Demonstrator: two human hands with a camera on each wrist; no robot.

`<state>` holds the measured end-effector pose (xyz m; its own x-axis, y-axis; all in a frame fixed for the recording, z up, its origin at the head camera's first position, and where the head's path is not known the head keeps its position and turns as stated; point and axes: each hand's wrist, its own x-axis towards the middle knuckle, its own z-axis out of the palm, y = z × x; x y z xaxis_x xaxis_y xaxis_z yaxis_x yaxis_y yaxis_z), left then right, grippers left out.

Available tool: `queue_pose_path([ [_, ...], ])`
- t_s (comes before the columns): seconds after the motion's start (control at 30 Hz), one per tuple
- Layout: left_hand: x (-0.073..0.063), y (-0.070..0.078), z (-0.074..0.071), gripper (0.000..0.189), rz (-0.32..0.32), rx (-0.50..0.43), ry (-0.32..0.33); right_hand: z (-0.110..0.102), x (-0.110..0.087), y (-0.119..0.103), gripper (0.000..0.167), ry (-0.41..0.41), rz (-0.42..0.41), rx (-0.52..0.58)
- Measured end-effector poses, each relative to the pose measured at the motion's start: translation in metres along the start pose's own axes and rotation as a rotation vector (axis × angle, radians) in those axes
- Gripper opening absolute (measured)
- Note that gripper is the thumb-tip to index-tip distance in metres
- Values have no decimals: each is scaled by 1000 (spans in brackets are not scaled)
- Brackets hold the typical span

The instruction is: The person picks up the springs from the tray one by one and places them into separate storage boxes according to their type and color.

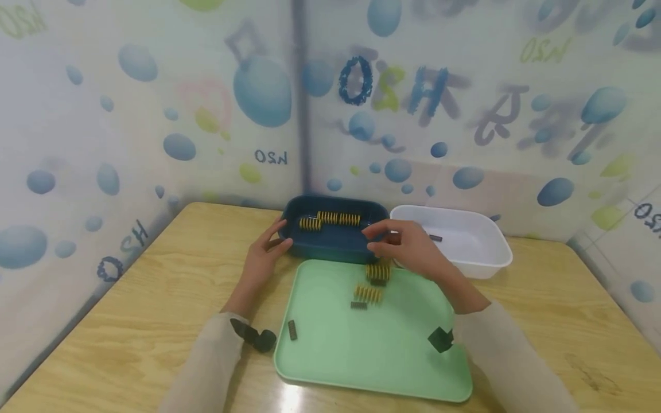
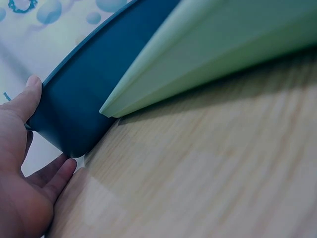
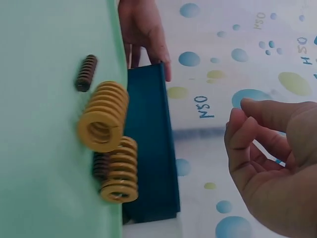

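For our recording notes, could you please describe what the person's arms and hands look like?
The sleeves are plain and off-white, with a small black device near the end of each. The left hand and right hand are bare, without gloves.

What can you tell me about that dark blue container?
The dark blue container is an open-topped, roughly rectangular tub with rounded corners, smooth like plastic. It sits upright on the wooden table, behind the green tray and left of the white container. Three yellow springs lie inside. The left hand touches its left end; the right hand hovers near its right end, apparently not touching.
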<state>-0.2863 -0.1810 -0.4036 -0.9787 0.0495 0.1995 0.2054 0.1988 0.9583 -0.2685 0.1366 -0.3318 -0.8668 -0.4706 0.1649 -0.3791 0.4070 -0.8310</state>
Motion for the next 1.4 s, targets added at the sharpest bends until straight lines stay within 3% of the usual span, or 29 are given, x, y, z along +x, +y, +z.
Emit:
queue_pose_path([
  [0.23,12,-24,1,54,24,-4,2,1,-28,23,25,-9,-2,-43],
  [0.43,13,-33,-2,53,35,22,32,1,-31,36,24,-62,-5,-50],
  [0.53,12,-30,-4,53,23,16,31,4,-31,39,27,-112,-7,-85],
  [0.7,6,-11,-4,53,2,-6,-2,12,-32,47,31,-163,-9,-77],
  [0.83,1,0,-2,53,-11,11,-13,20,-32,56,32,-172,4,-63],
  [1.03,1,3,-1,53,-6,27,-14,26,-33,59,32,-152,-8,-49],
  [1.13,2,-1,-1,53,-2,18,-13,29,-33,59,32,-163,-16,-58],
  [1.4,14,-31,-2,54,12,0,10,32,-34,62,36,-177,-24,-40],
])
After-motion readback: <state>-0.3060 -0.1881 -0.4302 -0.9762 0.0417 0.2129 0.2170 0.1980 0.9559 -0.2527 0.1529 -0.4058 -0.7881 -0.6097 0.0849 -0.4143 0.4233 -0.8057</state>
